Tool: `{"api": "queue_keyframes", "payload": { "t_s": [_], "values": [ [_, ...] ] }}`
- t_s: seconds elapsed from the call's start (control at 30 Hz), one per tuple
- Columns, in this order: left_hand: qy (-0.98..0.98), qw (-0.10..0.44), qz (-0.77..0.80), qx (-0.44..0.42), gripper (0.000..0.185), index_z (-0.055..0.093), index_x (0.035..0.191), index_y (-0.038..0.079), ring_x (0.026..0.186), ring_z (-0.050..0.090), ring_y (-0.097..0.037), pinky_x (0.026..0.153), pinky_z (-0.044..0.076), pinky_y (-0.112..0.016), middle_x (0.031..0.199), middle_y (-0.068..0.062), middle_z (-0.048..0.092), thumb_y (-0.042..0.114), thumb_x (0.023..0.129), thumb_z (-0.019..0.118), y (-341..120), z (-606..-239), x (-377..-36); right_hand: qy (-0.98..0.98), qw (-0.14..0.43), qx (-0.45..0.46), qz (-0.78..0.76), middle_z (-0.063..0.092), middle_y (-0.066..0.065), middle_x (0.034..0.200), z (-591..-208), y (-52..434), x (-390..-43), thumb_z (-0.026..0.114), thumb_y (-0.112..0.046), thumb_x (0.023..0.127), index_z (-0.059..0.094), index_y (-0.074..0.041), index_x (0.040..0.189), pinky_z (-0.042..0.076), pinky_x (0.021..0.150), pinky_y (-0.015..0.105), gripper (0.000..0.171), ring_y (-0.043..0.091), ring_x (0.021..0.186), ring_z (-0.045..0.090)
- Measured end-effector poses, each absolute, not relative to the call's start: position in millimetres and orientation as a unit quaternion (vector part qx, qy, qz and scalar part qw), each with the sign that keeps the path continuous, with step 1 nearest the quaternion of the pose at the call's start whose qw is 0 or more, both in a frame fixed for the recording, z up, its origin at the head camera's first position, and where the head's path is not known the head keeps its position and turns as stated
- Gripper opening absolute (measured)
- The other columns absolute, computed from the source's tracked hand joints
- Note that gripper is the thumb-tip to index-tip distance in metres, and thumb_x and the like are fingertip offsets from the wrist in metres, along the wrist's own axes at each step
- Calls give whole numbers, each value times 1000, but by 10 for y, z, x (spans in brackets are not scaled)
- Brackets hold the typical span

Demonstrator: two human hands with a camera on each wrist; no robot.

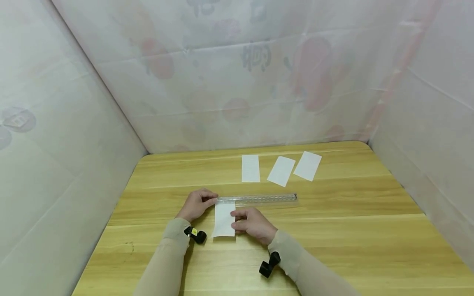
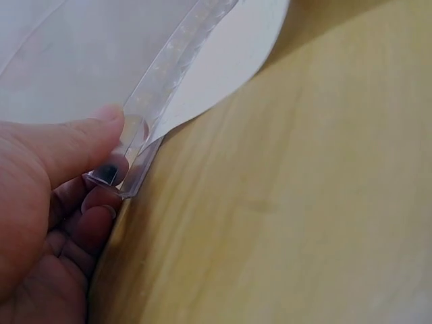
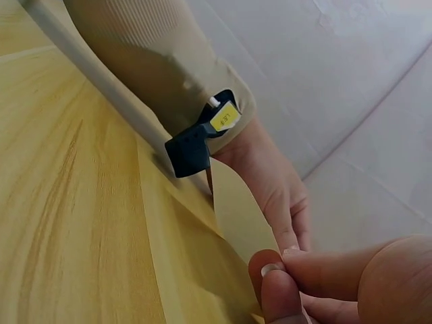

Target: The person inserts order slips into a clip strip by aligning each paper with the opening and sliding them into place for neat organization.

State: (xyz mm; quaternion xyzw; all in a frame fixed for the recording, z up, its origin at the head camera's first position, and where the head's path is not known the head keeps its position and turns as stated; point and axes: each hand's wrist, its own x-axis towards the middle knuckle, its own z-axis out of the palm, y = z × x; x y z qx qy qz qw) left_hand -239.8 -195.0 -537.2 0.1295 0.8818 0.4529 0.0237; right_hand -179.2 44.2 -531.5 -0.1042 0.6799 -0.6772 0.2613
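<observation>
My left hand (image 1: 198, 204) pinches the left end of a long, clear plastic ruler-like strip (image 1: 266, 199), thumb on top and fingers beneath. In the left wrist view this strip (image 2: 169, 74) has a scalloped pattern along it. A small white paper sheet (image 1: 224, 222) meets the strip near that end; whether its edge lies under or inside the strip I cannot tell. My right hand (image 1: 255, 224) pinches the sheet's right edge between thumb and fingers. Seen from the right wrist, the paper (image 3: 236, 209) bows up off the table.
Three more white paper sheets lie towards the back of the wooden table (image 1: 352, 230): one upright (image 1: 250, 168), and two tilted, a middle sheet (image 1: 281, 171) and a right sheet (image 1: 307, 166). Pale printed curtains (image 1: 237, 82) enclose the table at the back and sides.
</observation>
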Motion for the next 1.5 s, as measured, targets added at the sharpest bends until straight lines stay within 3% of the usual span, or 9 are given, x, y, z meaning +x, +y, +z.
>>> {"api": "queue_keyframes", "payload": {
  "t_s": [0.3,0.97,1.23,1.5],
  "values": [
    [883,21,448,140,14,76,101,14,95,62,-14,84,49,-35,99,5,67,18,89,70,-1938,-5404,-2398,680,264,-105,-676,56,19,109,-5336,458,-1793,67,-4,89,50,11,132,55,75,33,49,17,83,62],
    [881,23,454,130,13,76,99,16,94,61,-13,84,49,-34,100,5,68,19,88,70,-1927,-5391,-2406,680,262,-94,-679,54,22,126,-5306,491,-1831,68,-3,88,51,10,132,55,79,34,50,19,94,62],
    [879,25,458,130,13,76,100,15,92,61,-13,81,49,-33,99,5,68,18,89,70,-1922,-5371,-2409,686,260,-85,-674,56,20,119,-5286,503,-1831,69,-2,87,52,10,131,55,78,33,48,20,93,62],
    [884,28,450,126,13,76,100,16,92,61,-11,82,49,-31,99,6,68,19,89,70,-1923,-5373,-2404,677,260,-65,-685,56,22,124,-5279,481,-1813,69,-8,89,51,11,130,55,75,34,49,20,91,63]
  ]
}}
